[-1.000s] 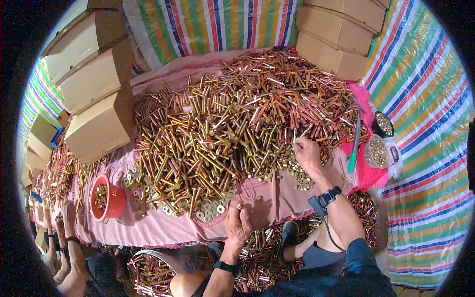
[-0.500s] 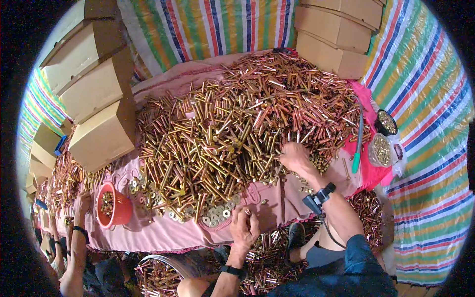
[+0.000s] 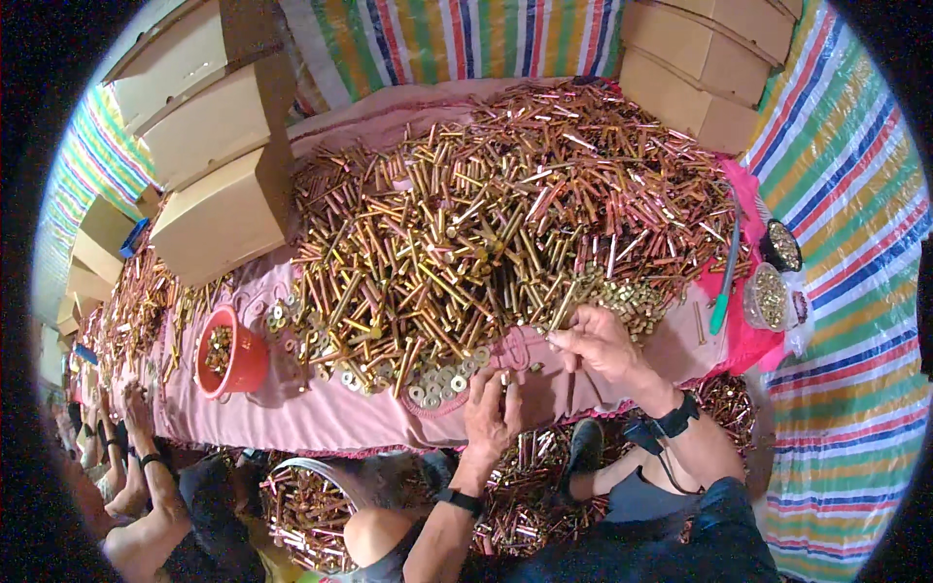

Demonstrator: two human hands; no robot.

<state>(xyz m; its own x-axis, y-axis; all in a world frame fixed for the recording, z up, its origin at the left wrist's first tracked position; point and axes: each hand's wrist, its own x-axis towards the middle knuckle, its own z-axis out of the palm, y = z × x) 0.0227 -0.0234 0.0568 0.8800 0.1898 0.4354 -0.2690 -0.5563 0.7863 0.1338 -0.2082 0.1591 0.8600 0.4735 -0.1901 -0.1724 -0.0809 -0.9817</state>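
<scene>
My right hand is closed in a pinch on a long brass-coloured bolt, held tilted just above the near edge of the pile. My left hand is closed at the front edge of the cloth, with a small shiny metal piece between its fingers, too small to name. Beside it lies a cluster of flat washers. A large heap of bolts spreads beyond both hands. Small nuts are heaped just beyond my right hand.
A red bucket with small metal parts stands left on the pink cloth. Cardboard boxes are stacked behind it. At right lie a green-handled tool and a clear tub of small parts. Another person's hands are far left.
My right hand has drawn back from the pile toward me and now shows a bolt in its fingers. My left hand stays near the washers. The whole view has shifted a little.
</scene>
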